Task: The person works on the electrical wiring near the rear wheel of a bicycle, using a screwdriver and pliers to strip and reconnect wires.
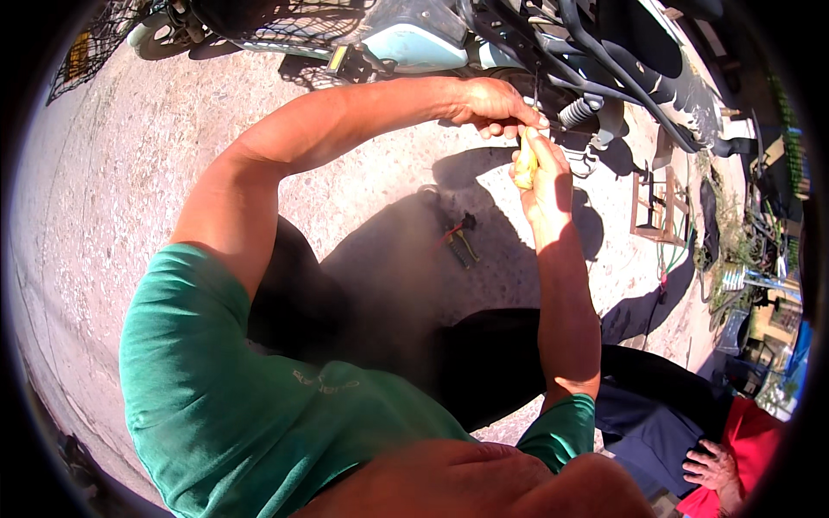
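Note:
My right hand (550, 177) is closed around a yellow-handled tool (525, 164); its working end is hidden at my fingertips. My left hand (495, 105) meets it from the left, fingers curled and thumb pressed toward the tool's upper end. What lies in that pinch is too small to make out. Both hands are just in front of a scooter's dark tubular frame (596, 73), close to a coil spring shock absorber (579, 110). On the ground below the hands lies a small tool with red and yellowish parts (461, 242), partly in shadow.
The scooter's pale blue body panel (414, 47) spans the top. At right stands a small wooden frame stool (661, 207), with thin cords beside it. Another person's hand (713, 466) rests by red and navy clothing at the lower right. Clutter lines the far right.

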`<state>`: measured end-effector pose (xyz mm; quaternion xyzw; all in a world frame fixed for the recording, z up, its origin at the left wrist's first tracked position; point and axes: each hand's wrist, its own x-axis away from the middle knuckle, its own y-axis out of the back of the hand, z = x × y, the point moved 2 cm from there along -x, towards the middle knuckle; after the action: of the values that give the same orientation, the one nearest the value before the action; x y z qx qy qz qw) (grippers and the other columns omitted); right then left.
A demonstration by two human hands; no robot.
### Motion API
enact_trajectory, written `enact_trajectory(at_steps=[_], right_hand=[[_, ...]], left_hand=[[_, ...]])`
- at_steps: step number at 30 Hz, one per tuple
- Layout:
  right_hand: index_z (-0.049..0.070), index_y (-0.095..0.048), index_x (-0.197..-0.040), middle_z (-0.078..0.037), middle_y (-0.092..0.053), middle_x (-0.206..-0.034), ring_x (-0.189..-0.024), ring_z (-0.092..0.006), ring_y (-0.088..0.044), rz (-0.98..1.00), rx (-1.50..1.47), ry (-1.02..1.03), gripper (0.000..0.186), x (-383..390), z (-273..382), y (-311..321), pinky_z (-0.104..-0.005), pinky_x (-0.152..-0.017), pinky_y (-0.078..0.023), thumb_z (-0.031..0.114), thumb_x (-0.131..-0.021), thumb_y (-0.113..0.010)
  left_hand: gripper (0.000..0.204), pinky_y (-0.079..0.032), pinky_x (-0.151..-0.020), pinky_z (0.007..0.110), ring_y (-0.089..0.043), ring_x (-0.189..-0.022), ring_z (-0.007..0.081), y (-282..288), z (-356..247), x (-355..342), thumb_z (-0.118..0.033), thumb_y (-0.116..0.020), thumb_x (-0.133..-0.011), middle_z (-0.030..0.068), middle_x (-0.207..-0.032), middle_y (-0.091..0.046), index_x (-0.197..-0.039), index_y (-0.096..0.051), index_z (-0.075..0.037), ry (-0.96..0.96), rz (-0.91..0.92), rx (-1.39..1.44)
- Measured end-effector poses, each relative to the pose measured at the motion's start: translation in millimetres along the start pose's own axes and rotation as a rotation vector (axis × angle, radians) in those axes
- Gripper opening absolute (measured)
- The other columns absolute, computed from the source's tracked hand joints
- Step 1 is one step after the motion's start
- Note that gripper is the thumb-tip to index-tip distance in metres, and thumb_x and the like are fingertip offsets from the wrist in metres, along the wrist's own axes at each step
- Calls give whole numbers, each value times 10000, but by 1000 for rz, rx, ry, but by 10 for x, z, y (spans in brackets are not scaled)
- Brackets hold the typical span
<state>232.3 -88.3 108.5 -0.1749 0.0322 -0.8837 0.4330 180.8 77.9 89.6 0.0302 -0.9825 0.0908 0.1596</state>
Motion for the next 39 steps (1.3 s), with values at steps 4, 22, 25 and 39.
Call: enact_trajectory(at_steps=[4,22,25,39], right_hand=[[32,-600,-1096,-80,-650,-944,-740,-190,-606,14,-192,-374,421,173,66,-2,-329,-672,-477,397,-989,-419],[96,-601,-1094,-31,-631,-899,-743,-170,-588,147,-164,-430,333,126,-72,-61,-311,-637,-457,400,-971,-540],[82,-611,-1088,-52,-661,-920,-783,-173,-628,104,-117,-350,324,165,-77,-123,-314,-664,-482,381,-971,-569],[101,-628,-1098,-39,-661,-918,-802,-130,-627,-12,102,-265,415,71,-132,-83,-280,-706,-468,483,-941,-594]], left_hand=[[266,-337,-407,220,-422,-447,67,-10,49,-34,-330,-718,-903,-15,-625,-571,-847,-711,-70,1,22,139],[173,-446,-552,257,-522,-573,85,1,55,66,-217,-723,-893,24,-781,-647,-859,-666,-57,45,81,172],[184,-461,-587,247,-537,-599,95,105,93,22,-235,-724,-892,20,-787,-652,-863,-668,-62,15,158,177],[164,-483,-634,281,-599,-699,125,119,114,-9,-211,-723,-879,35,-801,-658,-888,-686,-52,-14,101,146]])
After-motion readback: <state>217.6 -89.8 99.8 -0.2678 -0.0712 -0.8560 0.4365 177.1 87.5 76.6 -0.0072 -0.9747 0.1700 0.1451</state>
